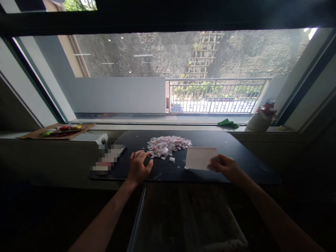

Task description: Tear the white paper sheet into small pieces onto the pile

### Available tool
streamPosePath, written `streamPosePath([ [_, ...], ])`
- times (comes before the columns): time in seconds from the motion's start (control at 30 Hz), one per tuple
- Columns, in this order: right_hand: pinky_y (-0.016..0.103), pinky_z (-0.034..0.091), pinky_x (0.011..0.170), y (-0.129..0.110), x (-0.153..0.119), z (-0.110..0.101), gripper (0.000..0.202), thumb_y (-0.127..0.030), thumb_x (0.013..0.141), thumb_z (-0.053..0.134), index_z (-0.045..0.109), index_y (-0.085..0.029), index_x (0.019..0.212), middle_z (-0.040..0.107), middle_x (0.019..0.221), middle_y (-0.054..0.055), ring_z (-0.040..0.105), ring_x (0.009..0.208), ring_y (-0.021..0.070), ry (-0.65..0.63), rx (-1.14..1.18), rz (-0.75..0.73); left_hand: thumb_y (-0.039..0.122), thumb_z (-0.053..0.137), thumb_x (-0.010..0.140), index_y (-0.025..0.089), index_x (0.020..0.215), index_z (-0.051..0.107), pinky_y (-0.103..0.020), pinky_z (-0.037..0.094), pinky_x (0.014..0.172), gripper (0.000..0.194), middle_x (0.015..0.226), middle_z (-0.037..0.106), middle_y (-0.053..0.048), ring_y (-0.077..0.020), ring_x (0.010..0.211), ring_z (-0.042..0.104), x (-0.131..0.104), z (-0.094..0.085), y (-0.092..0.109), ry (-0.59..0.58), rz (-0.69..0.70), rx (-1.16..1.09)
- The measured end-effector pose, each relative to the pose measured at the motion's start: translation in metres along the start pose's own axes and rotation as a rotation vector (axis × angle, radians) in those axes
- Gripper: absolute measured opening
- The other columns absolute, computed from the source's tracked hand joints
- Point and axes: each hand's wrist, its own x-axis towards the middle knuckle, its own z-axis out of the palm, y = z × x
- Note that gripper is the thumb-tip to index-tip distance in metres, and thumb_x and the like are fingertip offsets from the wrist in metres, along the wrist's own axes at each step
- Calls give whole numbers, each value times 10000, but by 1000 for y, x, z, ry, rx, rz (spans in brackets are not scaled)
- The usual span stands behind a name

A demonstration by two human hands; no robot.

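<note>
On the dark table point(168, 173) lies a heap of small pale pink and white scraps point(168, 144), which look like paper or thin plastic. My left hand point(139, 166) is at the heap's near left side, fingers spread and curved, holding nothing that I can see. In my right hand point(222, 163) is a thin white rectangular card point(201, 157), gripped at its right edge. The card stands tilted just right of the heap, its lower edge close to the tabletop. A few loose scraps point(172, 159) lie between my hands.
A phone-like item point(110, 159), partly blurred out, rests at the table's left edge. Along the sill are cardboard with colourful pieces point(65, 130), a white slatted box point(90, 137), a green cloth point(228, 123) and a whitish pot point(259, 120). Behind them is a large window.
</note>
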Motion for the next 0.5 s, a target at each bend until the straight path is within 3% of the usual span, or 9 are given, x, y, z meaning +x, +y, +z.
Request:
streamPosePath([
  [0.1, 261, 491, 526, 4, -7, -27, 286, -431, 604, 701, 624, -174, 703, 664, 642, 15, 626, 597, 164, -91, -10, 41, 322, 494, 764, 217, 943, 637, -455, 327, 988, 252, 892, 670, -52, -264, 1058, 539, 0, 0, 0, 2, 0, 1],
  [0.23, 258, 486, 507, 9, -8, -52, 300, -417, 563, 733, 641, -172, 708, 673, 643, 19, 619, 582, 163, -82, 32, 107, 320, 494, 763, 220, 939, 637, -454, 323, 987, 248, 892, 670, -53, -267, 1059, 538, 0, 0, -1, -1, 5, 6],
  [0.4, 256, 481, 516, 8, 0, -48, 226, -342, 556, 725, 645, -177, 687, 678, 645, 12, 610, 579, 154, 37, 84, 147, 341, 487, 764, 230, 930, 636, -457, 328, 978, 249, 892, 675, -52, -271, 1058, 542, 1, -1, -1, -14, 12, 13],
  [0.5, 255, 476, 533, 9, 3, -43, 167, -284, 543, 711, 645, -172, 648, 670, 616, 3, 596, 561, 145, 34, 45, 212, 349, 486, 765, 235, 936, 634, -455, 326, 981, 254, 891, 678, -49, -271, 1063, 542, 1, -2, -2, -16, 11, 19],
])
